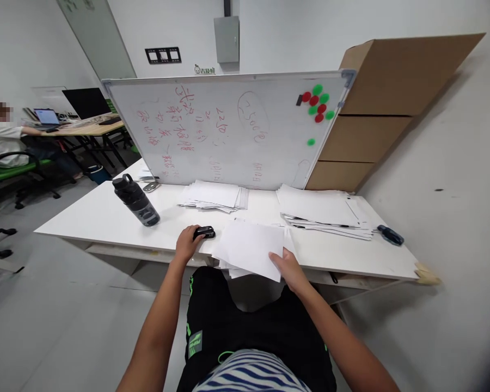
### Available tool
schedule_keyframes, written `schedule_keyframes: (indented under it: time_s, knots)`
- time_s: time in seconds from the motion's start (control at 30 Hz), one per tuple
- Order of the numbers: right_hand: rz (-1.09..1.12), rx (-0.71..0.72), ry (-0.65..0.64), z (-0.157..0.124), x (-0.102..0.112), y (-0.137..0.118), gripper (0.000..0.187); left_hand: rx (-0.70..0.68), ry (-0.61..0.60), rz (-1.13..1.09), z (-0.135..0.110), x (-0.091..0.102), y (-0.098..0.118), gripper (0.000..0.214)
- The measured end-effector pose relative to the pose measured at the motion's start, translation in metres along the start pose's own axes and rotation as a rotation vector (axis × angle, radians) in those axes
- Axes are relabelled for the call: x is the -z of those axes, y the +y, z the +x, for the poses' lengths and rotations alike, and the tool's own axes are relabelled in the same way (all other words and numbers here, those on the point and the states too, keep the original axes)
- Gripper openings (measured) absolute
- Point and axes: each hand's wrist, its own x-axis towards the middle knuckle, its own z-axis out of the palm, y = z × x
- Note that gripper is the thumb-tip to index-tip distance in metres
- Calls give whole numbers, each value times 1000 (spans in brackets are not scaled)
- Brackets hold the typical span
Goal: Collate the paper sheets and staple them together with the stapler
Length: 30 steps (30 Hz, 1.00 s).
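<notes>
My left hand is closed around the end of a small black stapler on the white table. My right hand pinches the lower right edge of white paper sheets, thumb on top and fingers hidden underneath. The held sheets lie over other loose paper, and their lower part juts past the table's front edge. The stapler is just left of the sheets, with a small gap between them. Whether the held paper is one sheet or more, I cannot tell.
Paper stacks stand at the back middle and right of the table. A dark bottle is on the left, a dark blue tool far right. Behind are a whiteboard and cardboard boxes. A person sits far left.
</notes>
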Motion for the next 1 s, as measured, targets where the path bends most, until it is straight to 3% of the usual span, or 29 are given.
schedule_keyframes:
  time_s: [0.23, 0.47, 0.7, 0.77, 0.87, 0.93, 1.0]
  knots:
    - [-202, 48, -58, 26, -47, -19, 43, -60, -10, -59, -7, 2, -3, 30]
    - [-205, 58, -98, 38, -64, -8, 38, -22, -36, -106, -10, 2, -5, 33]
    - [-249, 104, -239, 48, -86, -10, 40, 54, -95, -123, -11, 8, -4, 39]
    - [-334, 133, -210, 47, -92, -12, 46, 16, -144, -143, -7, 14, -6, 41]
    - [-511, 161, -66, 34, -94, -14, 67, -13, -303, -197, 4, 32, -5, 48]
    - [-612, 199, 21, 20, -92, -14, 76, 31, -427, -237, 16, 44, 1, 52]
    - [-670, 229, 53, 5, -86, -14, 73, 89, -438, -219, 31, 53, 11, 54]
